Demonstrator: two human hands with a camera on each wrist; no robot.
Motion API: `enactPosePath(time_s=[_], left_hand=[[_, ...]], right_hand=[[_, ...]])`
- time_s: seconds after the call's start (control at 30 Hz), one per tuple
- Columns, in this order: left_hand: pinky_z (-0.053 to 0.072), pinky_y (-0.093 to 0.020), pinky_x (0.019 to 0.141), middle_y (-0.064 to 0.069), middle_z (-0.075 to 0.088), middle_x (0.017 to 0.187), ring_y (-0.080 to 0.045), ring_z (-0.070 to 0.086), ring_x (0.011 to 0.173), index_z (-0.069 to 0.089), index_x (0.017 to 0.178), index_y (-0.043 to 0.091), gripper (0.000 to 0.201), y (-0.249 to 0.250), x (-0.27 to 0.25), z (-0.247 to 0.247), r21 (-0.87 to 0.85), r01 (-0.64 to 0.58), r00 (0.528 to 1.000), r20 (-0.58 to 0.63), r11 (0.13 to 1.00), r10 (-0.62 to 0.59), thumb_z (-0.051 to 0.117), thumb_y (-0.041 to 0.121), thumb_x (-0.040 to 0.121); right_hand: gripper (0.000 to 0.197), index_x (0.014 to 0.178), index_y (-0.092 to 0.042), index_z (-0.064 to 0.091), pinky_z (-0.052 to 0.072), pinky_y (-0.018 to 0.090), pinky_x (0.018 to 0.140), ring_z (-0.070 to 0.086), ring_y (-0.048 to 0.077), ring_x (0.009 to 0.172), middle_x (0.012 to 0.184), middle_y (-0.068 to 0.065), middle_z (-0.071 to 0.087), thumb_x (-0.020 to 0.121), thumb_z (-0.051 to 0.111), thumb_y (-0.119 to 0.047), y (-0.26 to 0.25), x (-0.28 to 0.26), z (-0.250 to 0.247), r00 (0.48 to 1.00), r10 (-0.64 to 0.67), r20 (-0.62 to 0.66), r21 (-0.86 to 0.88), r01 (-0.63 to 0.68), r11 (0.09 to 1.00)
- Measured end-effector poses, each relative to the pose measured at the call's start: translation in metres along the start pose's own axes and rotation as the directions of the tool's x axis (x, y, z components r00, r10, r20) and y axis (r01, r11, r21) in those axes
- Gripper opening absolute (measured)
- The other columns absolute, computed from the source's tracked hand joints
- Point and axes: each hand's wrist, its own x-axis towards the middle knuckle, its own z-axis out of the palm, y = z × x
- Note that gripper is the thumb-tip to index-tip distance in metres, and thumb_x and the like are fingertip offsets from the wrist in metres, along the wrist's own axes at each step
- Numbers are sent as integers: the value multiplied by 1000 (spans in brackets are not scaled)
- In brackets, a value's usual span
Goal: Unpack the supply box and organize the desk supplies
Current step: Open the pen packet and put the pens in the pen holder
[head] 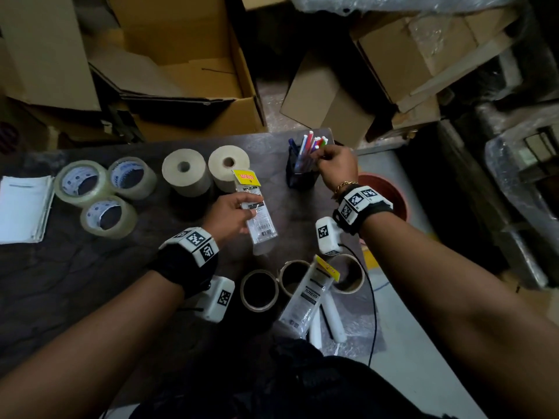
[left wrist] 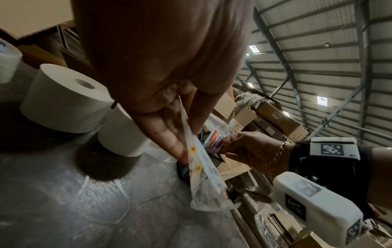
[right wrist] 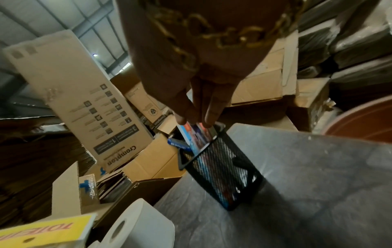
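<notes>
My right hand [head: 335,163] is at the top of the black mesh pen holder [right wrist: 222,169], fingertips [right wrist: 208,120] pinched narrowly on the upper ends of the pens [head: 311,145] standing in it. From the right wrist view I think the fingers are closed on 1 or 2 of them, though the blur there keeps me from counting. The pens run straight down from that grip into the holder, long axis close to vertical, so I judge the next move is a plain drop or push downward.

My left hand [head: 231,214] holds a clear plastic packet [head: 257,207] with a yellow header card, thumb over the front and fingers behind. The packet's long axis points up and away from that grip, its yellow end toward the 2 paper rolls [head: 205,170]. The holder lies to the right of the left grip and a little beyond it, so the right hand is plainly the nearer one. A 2nd packet [head: 308,294] lies nearer my body, on the brown tape rolls [head: 260,290].
</notes>
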Motion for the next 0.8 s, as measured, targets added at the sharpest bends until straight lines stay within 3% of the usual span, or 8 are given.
enactPosePath(time_s=[0.13,0.2,0.3,0.4,0.57,0.63,0.7,0.8], left_hand=[[58,-28,62,-13,63,104,-20,64,86,63,108,9,33,6,-1,15,-12,-32,999,26,999,33,49,-14,90],[58,-25,64,-14,63,106,-21,63,88,63,107,8,33,8,-3,23,-4,-67,997,33,998,67,49,-16,89],[56,-22,70,-14,63,106,-23,62,94,64,106,7,34,9,-9,33,16,-112,993,43,994,111,49,-17,87],[56,-20,69,-14,63,105,-20,62,87,64,107,3,33,10,-20,44,39,-164,985,60,986,161,50,-18,87],[52,-19,60,-14,64,92,-15,63,69,67,104,5,36,-3,-40,62,95,-196,970,167,976,179,50,-19,84],[46,-17,54,-14,65,82,-14,61,60,67,105,2,35,-11,-54,70,113,-197,958,233,974,167,49,-19,83],[45,-13,49,-8,64,76,-4,61,53,67,105,-1,35,-20,-69,75,132,-193,949,276,972,151,48,-20,83],[58,-32,69,-14,66,96,-23,67,84,67,103,10,36,-44,-85,75,104,-123,941,327,987,83,50,-17,85]], right_hand=[[16,73,-26,70,55,32,72,66,14,72,72,-9,69,81,63,-15,-1,-5,-26,997,-62,-50,-37,61,997],[20,68,-31,67,57,37,73,65,14,71,70,-14,67,81,62,-17,6,-9,-35,994,-73,-86,-15,72,997],[20,72,-32,67,60,41,73,68,17,79,82,-10,72,80,60,-15,14,-29,-43,998,-25,-62,149,34,988],[20,81,-21,62,54,30,61,66,20,83,90,4,69,89,57,-3,12,-73,-51,991,6,134,356,-54,933],[19,84,-16,63,52,24,60,64,12,74,84,4,65,92,56,-1,17,-151,-52,892,80,444,407,-280,869],[17,86,-15,62,52,22,55,60,11,63,77,3,61,89,60,2,27,-179,-49,889,112,443,447,-327,833],[22,85,-12,61,51,22,49,53,14,57,73,5,56,85,62,10,38,-203,-44,917,132,378,496,-320,807],[25,84,-9,61,53,21,48,57,12,54,72,7,56,84,59,16,53,-239,-37,941,200,272,507,-317,802]])
